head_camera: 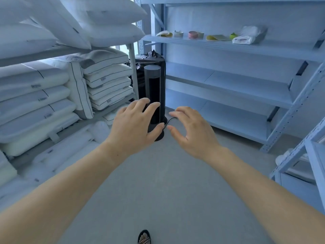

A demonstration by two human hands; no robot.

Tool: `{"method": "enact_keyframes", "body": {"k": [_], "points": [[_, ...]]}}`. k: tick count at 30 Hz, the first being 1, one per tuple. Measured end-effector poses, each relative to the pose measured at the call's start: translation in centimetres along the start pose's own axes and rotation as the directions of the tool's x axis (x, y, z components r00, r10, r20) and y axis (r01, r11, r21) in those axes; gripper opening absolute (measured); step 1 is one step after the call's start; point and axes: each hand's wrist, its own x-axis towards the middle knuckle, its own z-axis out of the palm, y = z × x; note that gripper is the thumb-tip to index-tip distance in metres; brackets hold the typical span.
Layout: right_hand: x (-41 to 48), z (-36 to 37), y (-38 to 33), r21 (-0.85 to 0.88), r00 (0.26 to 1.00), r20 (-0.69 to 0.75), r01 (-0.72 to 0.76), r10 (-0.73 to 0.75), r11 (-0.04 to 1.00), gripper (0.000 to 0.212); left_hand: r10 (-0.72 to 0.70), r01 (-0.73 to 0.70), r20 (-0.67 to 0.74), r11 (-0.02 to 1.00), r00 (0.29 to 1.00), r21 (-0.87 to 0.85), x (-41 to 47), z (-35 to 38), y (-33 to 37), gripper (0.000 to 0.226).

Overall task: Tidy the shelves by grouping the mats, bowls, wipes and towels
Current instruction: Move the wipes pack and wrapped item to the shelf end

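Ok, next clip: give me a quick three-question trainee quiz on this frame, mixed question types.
1. True or false: both hands are empty.
2. The pink bowl sits on which level of the blue shelving? A) bottom B) the upper board with the small items C) the floor
3. Fill in: the black tower stands on the ____.

Key:
1. True. The left hand and right hand are open, holding nothing.
2. B, along with the yellow mats and the plastic pack.
3. Floor.
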Motion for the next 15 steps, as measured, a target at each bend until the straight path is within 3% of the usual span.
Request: {"method": "enact_keyframes", "body": {"k": [5,15], "points": [[6.9,1.8,2.4,-0.006,0.997,0.074,-0.005,0.005,1.000,0.044,0.022,-0.022,-0.039,1.000,0.999,-0.003,6.2,2.5,-3.7,0.063],[19.8,8.1,6.5,0.028,0.998,0.055,-0.044,0.043,0.999,0.041,0.034,-0.034,-0.003,0.999,0.999,-0.035,16.9,9.3,-13.2,0.058]]}}
